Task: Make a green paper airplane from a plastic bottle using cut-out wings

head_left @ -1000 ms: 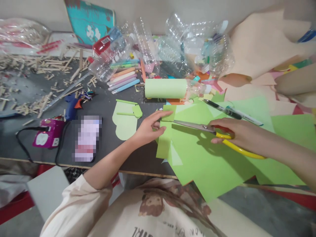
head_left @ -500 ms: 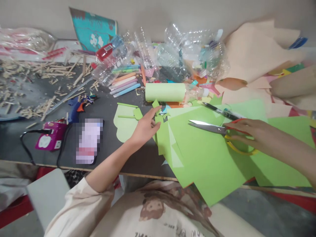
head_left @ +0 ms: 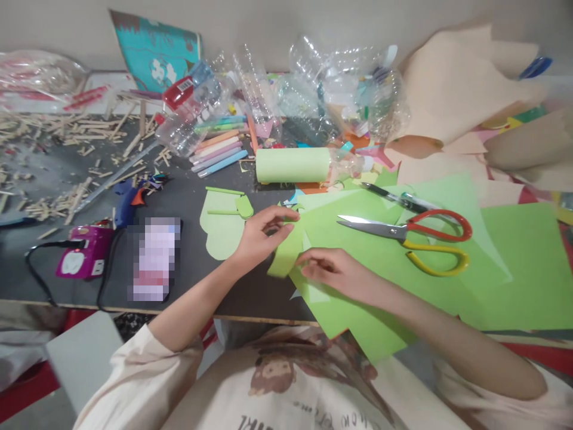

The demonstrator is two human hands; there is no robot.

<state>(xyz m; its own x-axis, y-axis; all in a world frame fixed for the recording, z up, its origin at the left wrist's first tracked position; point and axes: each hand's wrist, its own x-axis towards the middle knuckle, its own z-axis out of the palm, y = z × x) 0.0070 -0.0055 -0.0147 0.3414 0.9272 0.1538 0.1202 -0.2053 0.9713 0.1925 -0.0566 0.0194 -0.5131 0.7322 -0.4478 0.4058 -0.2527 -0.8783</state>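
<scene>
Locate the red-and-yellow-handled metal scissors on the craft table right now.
In the head view, the red-and-yellow-handled metal scissors lie flat on the green paper sheets, right of centre, untouched, just below a dark pen.

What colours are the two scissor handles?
On the scissors, one handle is red, the other yellow; the head view shows them.

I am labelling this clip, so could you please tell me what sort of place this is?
Most likely a home or classroom craft table: green paper sheets and scissors lie on it, with a glue gun, cut wooden sticks and empty plastic bottles behind.
</scene>
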